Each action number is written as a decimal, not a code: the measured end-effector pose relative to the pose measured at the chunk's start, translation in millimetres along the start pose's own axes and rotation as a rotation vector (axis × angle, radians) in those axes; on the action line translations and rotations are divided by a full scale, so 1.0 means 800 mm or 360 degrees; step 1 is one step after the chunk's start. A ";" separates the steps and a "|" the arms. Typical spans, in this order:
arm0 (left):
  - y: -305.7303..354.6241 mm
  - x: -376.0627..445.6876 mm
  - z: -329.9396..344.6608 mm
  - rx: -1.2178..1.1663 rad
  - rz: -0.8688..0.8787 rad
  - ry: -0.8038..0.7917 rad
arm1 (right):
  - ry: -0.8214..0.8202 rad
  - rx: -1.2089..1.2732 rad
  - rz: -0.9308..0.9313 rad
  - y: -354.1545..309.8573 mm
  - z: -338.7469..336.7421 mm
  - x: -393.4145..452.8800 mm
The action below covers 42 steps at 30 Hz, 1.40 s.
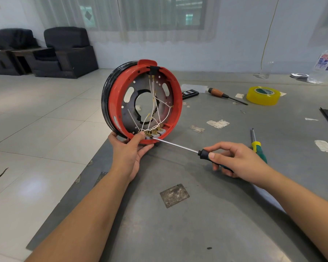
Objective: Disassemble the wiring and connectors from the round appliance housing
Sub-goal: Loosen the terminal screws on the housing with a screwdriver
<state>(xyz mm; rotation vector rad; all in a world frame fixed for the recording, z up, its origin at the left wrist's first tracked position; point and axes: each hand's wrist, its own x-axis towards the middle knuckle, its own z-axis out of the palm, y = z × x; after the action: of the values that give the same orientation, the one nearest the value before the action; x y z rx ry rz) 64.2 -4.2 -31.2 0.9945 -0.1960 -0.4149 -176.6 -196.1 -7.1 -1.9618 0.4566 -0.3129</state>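
— Where do we have the round red plastic housing (pixel 143 102)?

— We hold it up on its edge at the near left corner of the grey tabletop (pixel 206 214), open side facing us. Our left hand (pixel 130 148) grips its bottom rim, thumb pressed just beside the row of brass connectors (pixel 151 131).

— And the thin white wires (pixel 154 110)?

— They run from that row up across the dark inner plate to a black socket at the top.

— Our right hand (pixel 233 159)?

— Its fingers curl round the black-and-green handle of a long steel screwdriver (pixel 178 146), whose tip touches the grey terminal block (pixel 155 136). To the right lie a second green screwdriver (pixel 257 146), farther off a wooden-handled screwdriver (pixel 225 95) and a yellow tape roll (pixel 262 95).
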 end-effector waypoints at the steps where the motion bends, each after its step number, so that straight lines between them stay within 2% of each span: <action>1: 0.001 0.000 0.000 -0.0021 -0.0001 0.0002 | 0.0014 -0.0045 -0.0028 0.002 0.001 0.001; 12: 0.004 0.001 0.002 -0.0156 -0.0060 0.0045 | 0.0104 -0.0367 -0.0289 0.010 0.009 -0.004; 20: 0.007 0.000 0.003 -0.0201 -0.0088 0.0084 | 0.0188 -0.0665 -0.0367 0.006 0.012 -0.006; 22: 0.007 0.000 0.003 -0.0202 -0.0087 0.0084 | 0.0164 -0.0603 -0.0336 0.007 0.011 -0.005; 26: 0.006 0.000 0.004 -0.0170 -0.0069 0.0083 | 0.0039 -0.0139 -0.0165 0.007 0.011 0.001; 30: 0.005 -0.001 0.004 -0.0153 -0.0042 0.0082 | -0.0028 0.0057 -0.0079 0.004 0.010 0.004; 38: 0.004 -0.001 0.004 -0.0131 0.0001 0.0077 | -0.0073 0.0136 0.0011 -0.001 0.012 0.005; 42: 0.003 0.000 0.005 -0.0117 0.0008 0.0093 | -0.0115 -0.0010 0.0013 -0.001 0.022 -0.002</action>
<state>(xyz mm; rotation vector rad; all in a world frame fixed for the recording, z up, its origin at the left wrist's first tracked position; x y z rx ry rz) 63.2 -5.9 -27.5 0.9324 -0.1300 -0.3854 -170.6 -181.3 -13.8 -1.9699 0.4194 -0.2347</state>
